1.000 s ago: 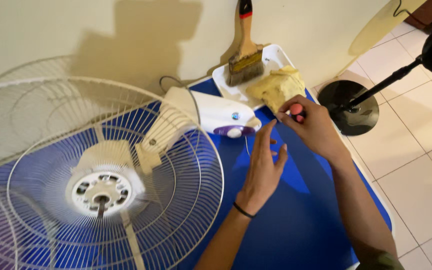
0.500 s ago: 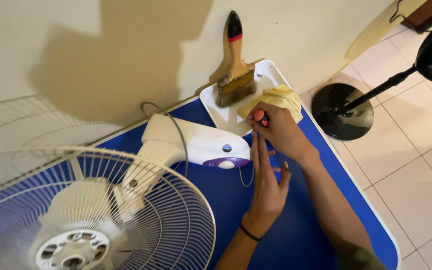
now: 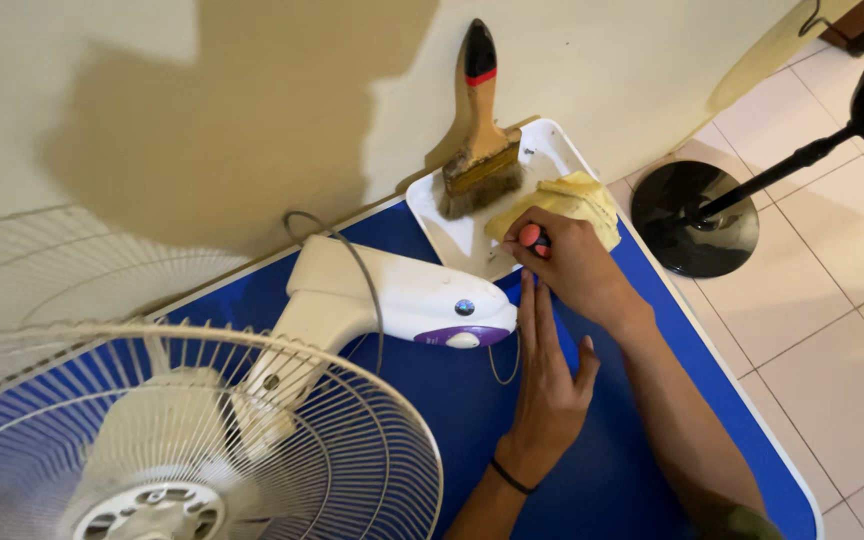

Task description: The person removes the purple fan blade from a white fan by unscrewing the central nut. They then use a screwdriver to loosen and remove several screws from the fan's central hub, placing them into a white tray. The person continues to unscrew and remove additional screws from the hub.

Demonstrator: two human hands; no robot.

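- Gripping a small tool with a red and black handle [image 3: 531,238], the right hand [image 3: 574,265] is closing its fingers around it, just at the lower edge of the white tray [image 3: 552,155].
- The left hand [image 3: 549,385] is lying flat and released on the blue surface [image 3: 432,400], fingers stretched toward the right hand, holding nothing.
- A black band [image 3: 509,476] is sitting on the left wrist.
- The fan's white neck [image 3: 392,295], with a purple part and a small round button, is lying on the surface just beside the left fingertips.
- The wire guard [image 3: 252,440] of the fan is filling the lower left of the view.
- A wide paintbrush [image 3: 479,130] is resting with its bristles in the tray and its handle leaning against the wall.
- A yellow cloth [image 3: 572,200] is lying in the tray, touching the right hand.
- Another fan's black round base [image 3: 692,215] is standing on the tiled floor [image 3: 832,330], near the surface.
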